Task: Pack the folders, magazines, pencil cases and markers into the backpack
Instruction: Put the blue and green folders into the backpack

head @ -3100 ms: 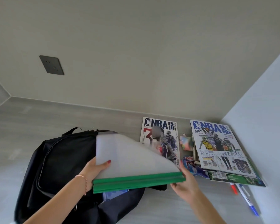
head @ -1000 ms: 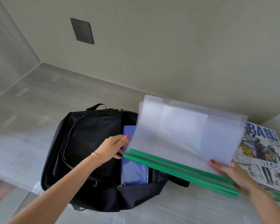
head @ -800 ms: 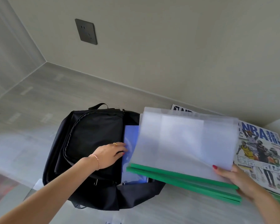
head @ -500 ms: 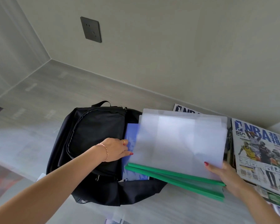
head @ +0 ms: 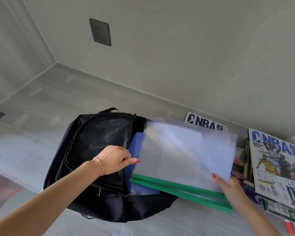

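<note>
Since half a second ago the translucent plastic folders with green spines (head: 182, 157) have slid further left, so their left edge now overlaps the mouth of the black fabric backpack (head: 99, 133), and the left hand has shifted a little along the opening.

The right hand (head: 228, 186) pinches the folders at their lower right corner, thumb on top of the clear cover and fingers underneath. The left hand (head: 114, 159) has its fingers curled over the edge of the backpack's front panel, holding the opening apart, with the thumb pointing toward the folders. A thin bracelet sits on that wrist.

The folders lie tilted, green spines toward the near edge of the table (head: 61, 103), half over the backpack and half over the table surface to its right. Inside the opening, under the folders, stands a blue folder (head: 134, 145), already in the bag. The backpack lies flat on the table with its top handle toward the back wall.

Toward the right end of the table, a basketball magazine with a white cover (head: 206, 124) lies near the back edge, mostly hidden by the folders. Another basketball magazine (head: 279, 164) tops a stack at the right edge, with colourful items between it and the folders, too covered to identify. Markers (head: 289, 227) show at the near right corner. A dark wall socket plate (head: 100, 32) is on the wall behind.
</note>
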